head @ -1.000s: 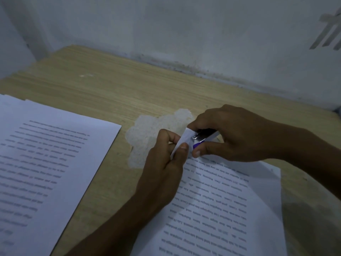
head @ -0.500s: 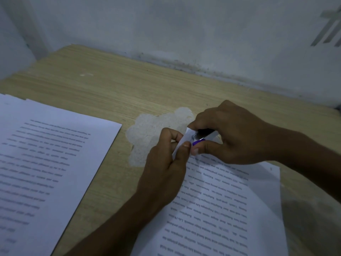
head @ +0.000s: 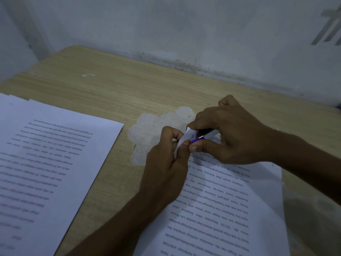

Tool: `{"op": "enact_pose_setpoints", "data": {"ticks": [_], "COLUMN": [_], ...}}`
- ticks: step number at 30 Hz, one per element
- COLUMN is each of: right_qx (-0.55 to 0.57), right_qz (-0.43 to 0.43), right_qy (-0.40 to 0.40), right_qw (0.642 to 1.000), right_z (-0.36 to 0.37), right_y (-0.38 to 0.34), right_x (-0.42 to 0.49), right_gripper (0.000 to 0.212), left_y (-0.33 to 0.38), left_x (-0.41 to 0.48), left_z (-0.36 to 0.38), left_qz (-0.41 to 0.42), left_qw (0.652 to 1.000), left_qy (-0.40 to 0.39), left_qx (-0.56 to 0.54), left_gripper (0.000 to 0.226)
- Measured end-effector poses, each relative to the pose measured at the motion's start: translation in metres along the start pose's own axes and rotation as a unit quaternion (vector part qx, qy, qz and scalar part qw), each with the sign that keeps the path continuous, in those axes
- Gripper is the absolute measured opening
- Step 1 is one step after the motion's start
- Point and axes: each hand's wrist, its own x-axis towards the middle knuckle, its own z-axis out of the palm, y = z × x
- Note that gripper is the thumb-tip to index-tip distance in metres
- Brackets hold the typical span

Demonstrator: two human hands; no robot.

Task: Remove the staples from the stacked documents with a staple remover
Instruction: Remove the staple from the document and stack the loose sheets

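The left hand pinches the raised upper corner of a printed document between thumb and forefinger, with its other fingers curled in behind the paper. The right hand meets that corner from the opposite side. Its fingers are curled round the staple remover, forefinger on top and thumb underneath, so only a sliver of metal and a purple part show between them. The tool's tip touches the paper right at the left fingertips; any staple there is too small to make out. Below both hands the rest of the document lies flat on the table. Just beyond the left fingers is a pale worn patch in the wood. Well apart from the fingers, on the left hand's outer side, a second stack of printed pages lies flat.
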Motion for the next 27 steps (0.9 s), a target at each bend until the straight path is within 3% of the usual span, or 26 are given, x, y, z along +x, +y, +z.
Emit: {"op": "enact_pose_setpoints", "data": {"ticks": [21, 27], "right_qx": [0.026, 0.058], "right_qz": [-0.012, -0.017], "right_qy": [-0.055, -0.067], "right_qw": [0.998, 0.996], "right_z": [-0.01, -0.011], "right_y": [0.003, 0.005], "right_x": [-0.001, 0.0], "right_gripper": [0.045, 0.03], "left_y": [-0.003, -0.001], "left_x": [0.0, 0.0], "left_z": [0.0, 0.001], "left_qz": [-0.029, -0.009], "left_qw": [0.999, 1.0], "left_qy": [-0.004, -0.004], "left_qx": [-0.033, -0.021], "left_gripper": [0.017, 0.013]}}
